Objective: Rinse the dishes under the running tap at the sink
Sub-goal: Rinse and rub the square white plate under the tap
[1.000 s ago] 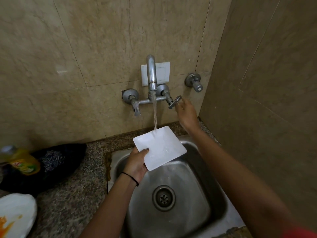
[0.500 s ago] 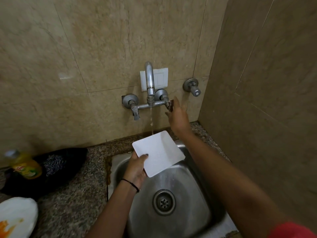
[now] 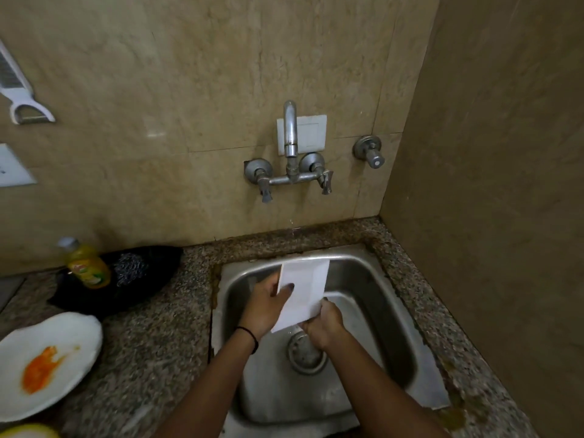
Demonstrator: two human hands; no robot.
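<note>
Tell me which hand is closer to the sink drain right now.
Right. The right hand grips the lower corner of the white plate just above the drain; the left hand holds its left edge, farther up and to the left.

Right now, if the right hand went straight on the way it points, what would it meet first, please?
The right hand grips the plate by its near corner. Pushed on, it would probably reach the left hand across the plate, though depth is unclear.
</note>
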